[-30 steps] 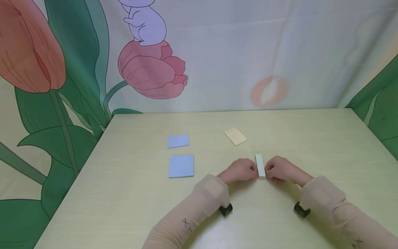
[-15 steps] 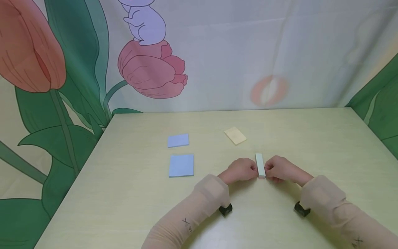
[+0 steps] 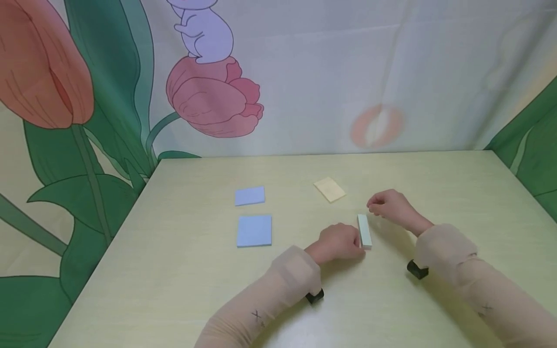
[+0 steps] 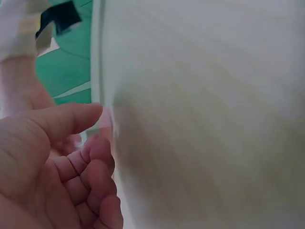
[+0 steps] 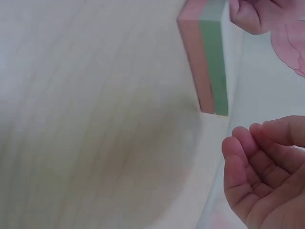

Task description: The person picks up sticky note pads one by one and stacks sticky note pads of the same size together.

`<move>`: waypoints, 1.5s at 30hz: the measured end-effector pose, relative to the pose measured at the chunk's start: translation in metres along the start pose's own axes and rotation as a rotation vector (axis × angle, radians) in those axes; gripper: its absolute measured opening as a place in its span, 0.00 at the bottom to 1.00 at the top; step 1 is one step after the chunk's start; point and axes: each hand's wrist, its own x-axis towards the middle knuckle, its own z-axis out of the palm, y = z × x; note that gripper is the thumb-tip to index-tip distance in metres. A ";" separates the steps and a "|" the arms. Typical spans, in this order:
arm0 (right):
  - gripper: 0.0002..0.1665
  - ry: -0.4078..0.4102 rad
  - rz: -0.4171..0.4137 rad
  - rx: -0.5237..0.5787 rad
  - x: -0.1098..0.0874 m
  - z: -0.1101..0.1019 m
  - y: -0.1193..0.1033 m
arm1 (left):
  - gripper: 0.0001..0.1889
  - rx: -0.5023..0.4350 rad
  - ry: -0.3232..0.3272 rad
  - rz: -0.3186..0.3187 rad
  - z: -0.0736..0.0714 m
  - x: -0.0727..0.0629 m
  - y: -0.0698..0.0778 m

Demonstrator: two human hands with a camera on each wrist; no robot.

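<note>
On the table lies a narrow block of sticky notes (image 3: 364, 232), pale green on top. Its side shows a pink layer and a green layer in the right wrist view. My left hand (image 3: 341, 241) rests beside its left side, fingers loosely curled and thumb apart from them; the head view does not settle whether it touches the block. In the left wrist view, nothing lies between thumb and fingers. My right hand (image 3: 393, 209) hovers beyond the block's far right end, apart from it. Its fingers (image 5: 236, 162) are loosely bent and hold nothing.
Left on the table lie a larger blue square pad (image 3: 254, 231) and a smaller blue pad (image 3: 250, 196) behind it. A pale yellow pad (image 3: 329, 189) sits further back, near the middle. A printed curtain (image 3: 304, 82) hangs behind the table (image 3: 174, 270).
My right hand has left the block's right side and moved away from me, rising past its far end. The left hand has shifted only slightly, and the block stays put.
</note>
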 end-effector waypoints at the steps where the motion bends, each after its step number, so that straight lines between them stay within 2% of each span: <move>1: 0.13 0.007 -0.018 -0.017 0.003 0.002 0.000 | 0.16 0.015 0.002 -0.004 0.001 0.000 0.001; 5: 0.13 0.021 -0.074 -0.075 0.013 0.010 0.000 | 0.17 0.054 0.017 -0.036 0.004 0.001 0.005; 10: 0.13 -0.013 -0.066 -0.087 0.017 0.014 -0.002 | 0.18 0.076 0.020 -0.045 0.006 0.005 0.007; 17: 0.12 -0.021 -0.101 -0.078 0.016 0.017 -0.003 | 0.19 0.090 0.024 -0.046 0.006 0.006 0.009; 26: 0.11 -0.018 -0.104 -0.106 0.017 0.020 -0.003 | 0.18 0.075 0.026 -0.044 0.007 0.005 0.009; 37: 0.11 -0.028 -0.049 -0.120 0.016 0.020 -0.002 | 0.19 0.025 0.029 -0.041 0.008 0.008 0.006; 45: 0.11 -0.014 -0.058 -0.143 0.016 0.022 -0.003 | 0.18 -0.010 0.036 -0.028 0.007 0.007 0.004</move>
